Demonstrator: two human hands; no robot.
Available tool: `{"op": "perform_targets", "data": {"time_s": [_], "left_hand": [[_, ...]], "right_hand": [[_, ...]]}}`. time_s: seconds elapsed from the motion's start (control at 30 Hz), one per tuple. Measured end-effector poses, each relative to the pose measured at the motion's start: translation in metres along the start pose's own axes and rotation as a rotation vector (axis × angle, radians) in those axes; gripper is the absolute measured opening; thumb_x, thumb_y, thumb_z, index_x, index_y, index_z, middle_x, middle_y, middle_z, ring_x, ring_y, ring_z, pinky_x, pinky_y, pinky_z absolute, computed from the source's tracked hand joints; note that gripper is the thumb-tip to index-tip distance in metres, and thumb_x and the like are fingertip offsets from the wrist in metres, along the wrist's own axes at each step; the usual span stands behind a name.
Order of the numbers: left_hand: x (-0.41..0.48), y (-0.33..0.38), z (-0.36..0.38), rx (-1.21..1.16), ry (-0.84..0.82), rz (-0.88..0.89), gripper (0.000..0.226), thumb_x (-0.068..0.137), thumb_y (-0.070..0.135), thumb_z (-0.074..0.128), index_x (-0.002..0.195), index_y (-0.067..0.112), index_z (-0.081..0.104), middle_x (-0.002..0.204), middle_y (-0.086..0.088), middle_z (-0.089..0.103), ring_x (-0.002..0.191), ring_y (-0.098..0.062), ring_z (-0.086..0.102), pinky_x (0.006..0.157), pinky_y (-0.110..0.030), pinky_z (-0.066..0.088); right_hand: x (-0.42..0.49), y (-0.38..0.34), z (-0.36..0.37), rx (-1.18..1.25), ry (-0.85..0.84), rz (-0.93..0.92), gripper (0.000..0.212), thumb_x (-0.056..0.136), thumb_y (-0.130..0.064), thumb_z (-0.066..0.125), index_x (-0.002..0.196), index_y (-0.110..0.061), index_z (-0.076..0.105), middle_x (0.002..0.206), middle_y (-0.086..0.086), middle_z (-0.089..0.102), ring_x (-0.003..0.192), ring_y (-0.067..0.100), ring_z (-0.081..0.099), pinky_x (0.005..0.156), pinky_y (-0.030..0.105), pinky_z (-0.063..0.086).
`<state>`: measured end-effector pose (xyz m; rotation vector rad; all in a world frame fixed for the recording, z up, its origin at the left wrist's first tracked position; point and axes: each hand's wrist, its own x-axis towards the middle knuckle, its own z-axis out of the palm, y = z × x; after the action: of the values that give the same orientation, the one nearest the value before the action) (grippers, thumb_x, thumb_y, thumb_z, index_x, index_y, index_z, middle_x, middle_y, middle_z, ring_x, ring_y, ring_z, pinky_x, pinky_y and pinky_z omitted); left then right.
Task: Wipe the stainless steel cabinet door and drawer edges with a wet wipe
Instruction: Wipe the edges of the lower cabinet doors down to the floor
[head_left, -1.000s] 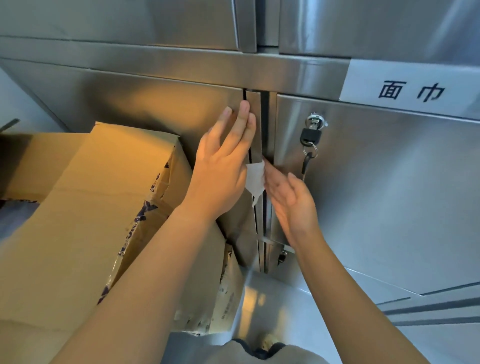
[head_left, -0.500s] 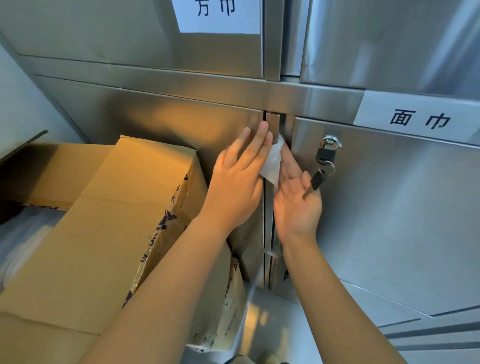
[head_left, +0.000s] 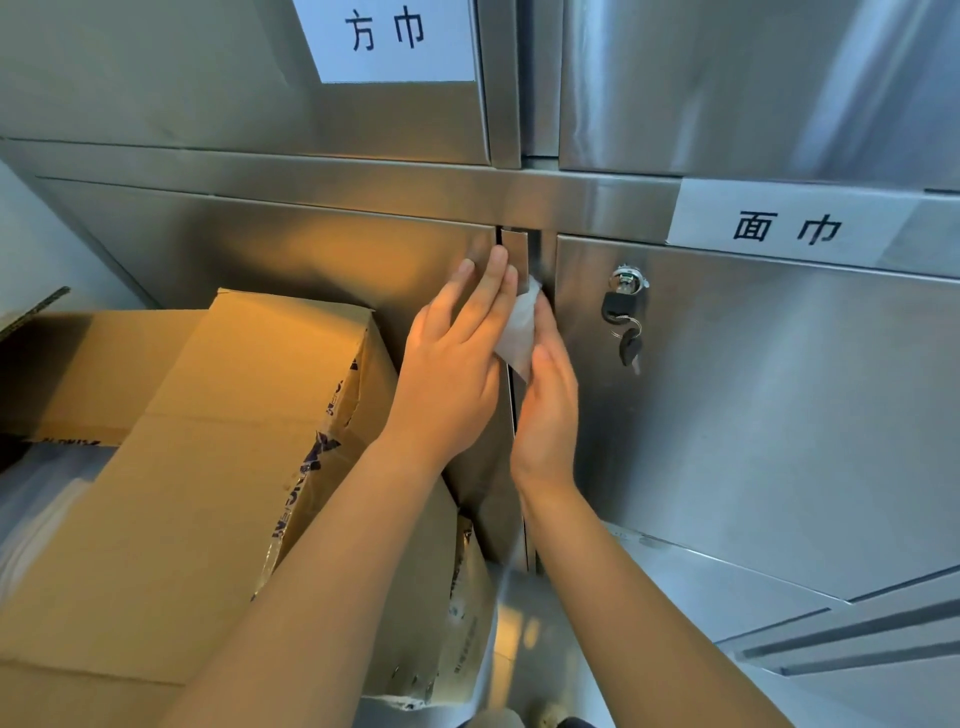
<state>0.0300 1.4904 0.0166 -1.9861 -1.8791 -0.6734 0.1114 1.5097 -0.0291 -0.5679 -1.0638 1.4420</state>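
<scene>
Plainly, two hands (head_left: 451, 375) (head_left: 546, 415) flank one wet wipe (head_left: 519, 328).

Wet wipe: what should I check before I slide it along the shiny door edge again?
1. Wet wipe on the edge strip: ok, the right hand presses it there.
2. Left hand steadying: ok, it lies flat on the left door.
3. Keys out of the way: ok, they hang from the lock, apart from the right hand.
4. Room lower down: not ok, the cardboard box stands in front of the left door's lower part.
5. Wipe wet and clean enough: cannot tell.
</scene>
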Motion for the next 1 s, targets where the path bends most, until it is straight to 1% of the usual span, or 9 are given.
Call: {"op": "perform_targets", "data": {"time_s": [0.13, 0.27, 0.37, 0.43, 0.5, 0.6, 0.8, 0.93, 1.0], "left_hand": [[-0.001, -0.001, 0.003, 0.021, -0.014, 0.001, 0.056, 0.092, 0.023, 0.018, 0.146, 0.016, 0.031, 0.155, -0.002, 0.024, 0.143, -0.023, 0.018, 0.111, -0.034, 0.018], [0.000, -0.003, 0.006, 0.062, -0.020, 0.004, 0.057, 0.091, 0.024, 0.017, 0.145, 0.019, 0.034, 0.155, 0.000, 0.024, 0.143, -0.023, 0.017, 0.110, -0.034, 0.015], [0.000, -0.006, 0.007, 0.070, -0.015, 0.013, 0.058, 0.090, 0.023, 0.017, 0.146, 0.019, 0.032, 0.155, 0.001, 0.022, 0.143, -0.021, 0.015, 0.110, -0.034, 0.015], [0.000, -0.007, 0.007, 0.077, -0.006, 0.021, 0.058, 0.090, 0.022, 0.017, 0.146, 0.018, 0.032, 0.155, 0.001, 0.023, 0.143, -0.022, 0.016, 0.110, -0.034, 0.016], [0.001, -0.008, 0.007, 0.087, -0.003, 0.027, 0.059, 0.089, 0.022, 0.017, 0.146, 0.017, 0.032, 0.155, 0.000, 0.023, 0.143, -0.022, 0.016, 0.109, -0.034, 0.016], [0.000, -0.007, 0.008, 0.100, -0.006, 0.039, 0.059, 0.089, 0.021, 0.018, 0.146, 0.016, 0.032, 0.155, -0.001, 0.022, 0.143, -0.023, 0.016, 0.109, -0.033, 0.017], [0.000, -0.007, 0.013, 0.087, 0.041, 0.041, 0.058, 0.089, 0.013, 0.023, 0.146, 0.012, 0.029, 0.155, -0.005, 0.023, 0.143, -0.025, 0.014, 0.110, -0.033, 0.018], [-0.001, -0.006, 0.018, 0.094, 0.064, 0.039, 0.058, 0.089, 0.011, 0.030, 0.147, 0.010, 0.027, 0.155, -0.007, 0.022, 0.142, -0.026, 0.012, 0.110, -0.032, 0.015], [-0.001, -0.005, 0.020, 0.108, 0.074, 0.032, 0.060, 0.088, 0.007, 0.036, 0.147, 0.009, 0.027, 0.155, -0.008, 0.022, 0.142, -0.027, 0.011, 0.110, -0.030, 0.011]], "right_hand": [[0.011, -0.026, 0.002, 0.078, -0.088, -0.007, 0.050, 0.098, -0.022, 0.028, 0.146, -0.008, 0.033, 0.151, 0.001, 0.037, 0.140, 0.008, 0.031, 0.119, 0.039, 0.020], [0.022, -0.048, 0.003, 0.182, -0.147, 0.026, 0.057, 0.094, -0.032, 0.031, 0.145, -0.009, 0.035, 0.147, -0.004, 0.043, 0.135, 0.004, 0.038, 0.114, 0.024, 0.028], [0.025, -0.050, -0.003, 0.197, -0.194, 0.062, 0.054, 0.098, -0.029, 0.018, 0.145, -0.007, 0.035, 0.149, 0.000, 0.040, 0.137, 0.007, 0.037, 0.115, 0.027, 0.027], [0.027, -0.049, -0.007, 0.189, -0.207, 0.071, 0.053, 0.099, -0.027, 0.015, 0.144, -0.007, 0.035, 0.149, 0.001, 0.041, 0.137, 0.009, 0.037, 0.115, 0.027, 0.027], [0.028, -0.046, -0.010, 0.158, -0.217, 0.065, 0.052, 0.099, -0.026, 0.014, 0.144, -0.010, 0.035, 0.147, -0.003, 0.043, 0.137, 0.007, 0.037, 0.114, 0.025, 0.028], [0.029, -0.040, -0.014, 0.108, -0.235, 0.042, 0.048, 0.097, -0.026, 0.018, 0.140, -0.021, 0.040, 0.137, -0.017, 0.050, 0.135, 0.001, 0.037, 0.110, 0.017, 0.031], [0.023, -0.015, -0.028, 0.124, -0.199, 0.098, 0.045, 0.097, -0.027, 0.020, 0.134, -0.026, 0.046, 0.135, -0.018, 0.053, 0.134, 0.002, 0.039, 0.109, 0.016, 0.032], [0.012, 0.014, -0.046, 0.147, -0.128, 0.182, 0.044, 0.096, -0.027, 0.020, 0.130, -0.024, 0.049, 0.128, -0.020, 0.059, 0.125, -0.001, 0.048, 0.095, 0.011, 0.042], [0.008, 0.029, -0.053, 0.130, -0.089, 0.200, 0.044, 0.096, -0.027, 0.021, 0.127, -0.023, 0.052, 0.126, -0.019, 0.060, 0.124, 0.000, 0.050, 0.093, 0.011, 0.042]]}}
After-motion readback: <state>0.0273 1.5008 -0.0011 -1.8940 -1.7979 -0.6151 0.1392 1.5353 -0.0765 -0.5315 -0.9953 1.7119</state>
